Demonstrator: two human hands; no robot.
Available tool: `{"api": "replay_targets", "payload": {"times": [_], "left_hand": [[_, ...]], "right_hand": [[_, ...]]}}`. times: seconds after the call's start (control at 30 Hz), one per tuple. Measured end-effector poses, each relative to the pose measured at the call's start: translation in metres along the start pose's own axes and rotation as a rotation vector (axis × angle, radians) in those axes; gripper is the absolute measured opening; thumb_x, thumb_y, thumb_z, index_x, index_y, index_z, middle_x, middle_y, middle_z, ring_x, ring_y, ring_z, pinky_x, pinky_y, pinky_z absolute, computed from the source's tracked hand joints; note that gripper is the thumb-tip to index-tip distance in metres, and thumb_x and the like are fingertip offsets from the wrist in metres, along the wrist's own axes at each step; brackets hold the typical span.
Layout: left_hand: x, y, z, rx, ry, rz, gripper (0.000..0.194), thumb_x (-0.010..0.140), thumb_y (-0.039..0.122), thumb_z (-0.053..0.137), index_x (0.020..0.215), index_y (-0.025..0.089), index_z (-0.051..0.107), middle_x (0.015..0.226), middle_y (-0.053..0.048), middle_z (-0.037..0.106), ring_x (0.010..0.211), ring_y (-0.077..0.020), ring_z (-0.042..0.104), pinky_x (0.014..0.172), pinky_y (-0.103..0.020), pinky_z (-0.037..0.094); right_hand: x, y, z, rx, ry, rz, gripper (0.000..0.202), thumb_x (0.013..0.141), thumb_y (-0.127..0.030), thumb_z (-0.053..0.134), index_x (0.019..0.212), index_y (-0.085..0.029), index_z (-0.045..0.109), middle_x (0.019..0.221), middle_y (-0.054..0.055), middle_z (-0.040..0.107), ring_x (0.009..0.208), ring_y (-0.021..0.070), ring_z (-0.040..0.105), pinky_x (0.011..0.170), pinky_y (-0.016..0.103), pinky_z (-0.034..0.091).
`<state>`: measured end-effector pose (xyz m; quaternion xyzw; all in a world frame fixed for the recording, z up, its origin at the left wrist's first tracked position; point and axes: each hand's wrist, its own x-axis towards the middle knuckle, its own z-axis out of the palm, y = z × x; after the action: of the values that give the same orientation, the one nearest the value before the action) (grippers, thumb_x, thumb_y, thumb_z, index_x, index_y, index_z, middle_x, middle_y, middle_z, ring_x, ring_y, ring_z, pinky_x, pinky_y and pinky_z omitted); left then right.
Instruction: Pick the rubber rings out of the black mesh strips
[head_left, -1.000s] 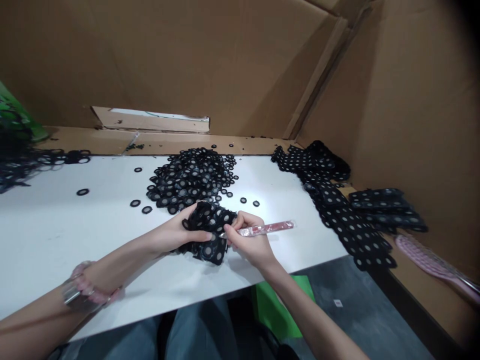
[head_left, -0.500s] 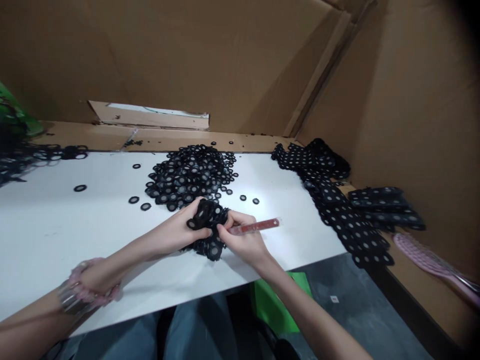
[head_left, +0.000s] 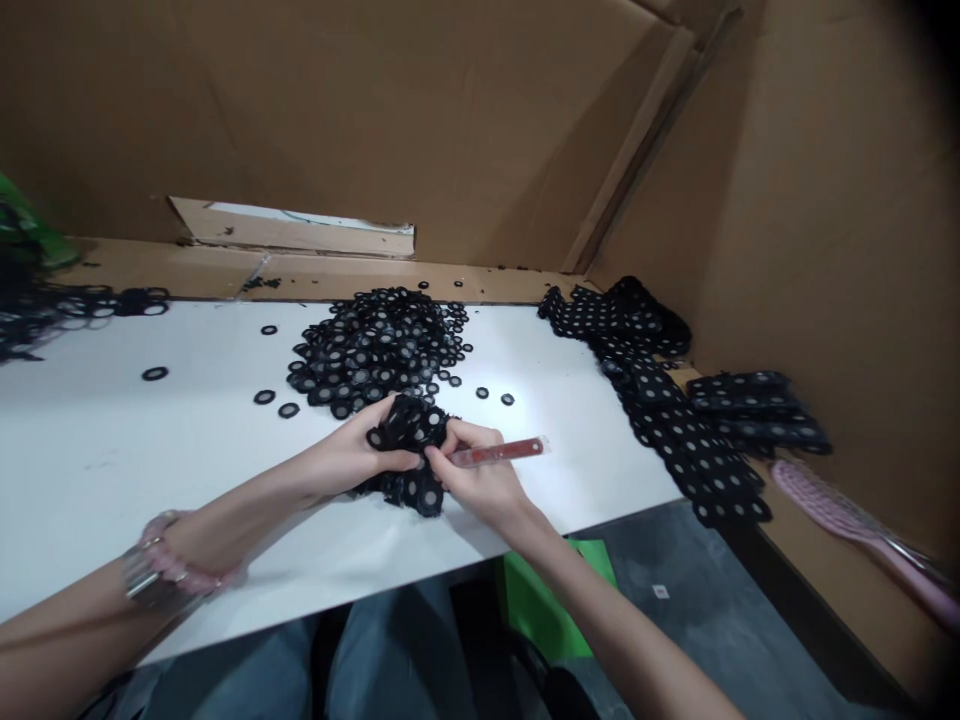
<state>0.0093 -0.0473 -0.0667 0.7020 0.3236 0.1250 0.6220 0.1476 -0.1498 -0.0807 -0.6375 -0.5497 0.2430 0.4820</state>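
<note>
My left hand [head_left: 367,447] is closed on a bunched black sheet [head_left: 425,488] with pale round spots, its thumb pressed across the front. Pinched in my right hand [head_left: 484,477] is a slim tool [head_left: 510,452] with a reddish-brown handle in a clear cover. The tool's handle points right, and its working end is hidden at the black sheet. Both hands are close together just above the white table [head_left: 187,470]. Right behind them lies a heap of small black rings [head_left: 375,345] with pale centres.
Several loose rings [head_left: 288,410] lie around the heap. Spotted black sheets [head_left: 667,425] stretch along the table's right side, with a folded stack [head_left: 754,410] and a pink hairbrush [head_left: 825,505] beyond. Black stringy scraps [head_left: 67,310] are at left. Cardboard walls [head_left: 337,110] enclose the back and right.
The view has shifted slightly. Both hands keep their hold on the black sheet and the tool, with only a small change in the sheet's bunching.
</note>
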Motion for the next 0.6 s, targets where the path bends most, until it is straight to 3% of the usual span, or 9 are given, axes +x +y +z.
{"api": "replay_targets", "payload": {"times": [0.13,0.23,0.33,0.5,0.6], "left_hand": [[-0.001,0.001,0.001,-0.006,-0.011,0.023,0.045,0.062,0.031,0.069,0.102,0.022,0.050,0.098,-0.001,0.060,0.092,-0.0195,0.056,0.075,-0.026,0.047],[-0.002,0.002,0.002,0.118,-0.009,0.121,0.044,0.067,0.034,0.065,0.105,0.022,0.047,0.100,-0.002,0.059,0.093,-0.0203,0.056,0.075,-0.027,0.046],[-0.006,0.002,-0.005,0.430,0.035,0.209,0.050,0.069,0.044,0.060,0.111,0.020,0.046,0.099,-0.005,0.059,0.094,-0.0244,0.054,0.076,-0.032,0.045],[-0.025,0.019,-0.036,0.999,0.100,0.114,0.079,0.063,0.063,0.056,0.127,0.021,0.036,0.102,-0.013,0.061,0.090,-0.0329,0.057,0.066,-0.036,0.044],[-0.038,0.048,-0.043,1.204,0.261,0.320,0.081,0.065,0.060,0.057,0.129,0.017,0.032,0.118,-0.016,0.054,0.101,-0.0354,0.052,0.075,-0.041,0.042]], "right_hand": [[0.000,0.001,0.001,-0.028,0.052,-0.045,0.026,0.068,-0.015,0.051,0.049,-0.019,0.033,0.046,-0.006,0.038,0.045,0.0074,0.036,0.045,0.020,0.027],[0.001,0.003,0.001,0.044,0.041,0.011,0.025,0.068,-0.016,0.052,0.050,-0.019,0.035,0.046,-0.006,0.041,0.044,0.0075,0.038,0.044,0.020,0.028],[0.001,0.005,-0.002,0.263,0.073,0.140,0.026,0.070,-0.020,0.054,0.052,-0.020,0.036,0.043,-0.006,0.047,0.041,0.0085,0.043,0.042,0.020,0.033],[-0.001,0.004,-0.008,0.540,0.302,0.172,0.029,0.069,-0.024,0.059,0.053,-0.021,0.035,0.035,-0.010,0.042,0.034,0.0074,0.042,0.049,0.024,0.046],[-0.003,0.004,-0.011,0.624,0.466,0.120,0.029,0.069,-0.024,0.061,0.055,-0.020,0.036,0.039,-0.011,0.040,0.037,0.0068,0.043,0.052,0.026,0.050]]}}
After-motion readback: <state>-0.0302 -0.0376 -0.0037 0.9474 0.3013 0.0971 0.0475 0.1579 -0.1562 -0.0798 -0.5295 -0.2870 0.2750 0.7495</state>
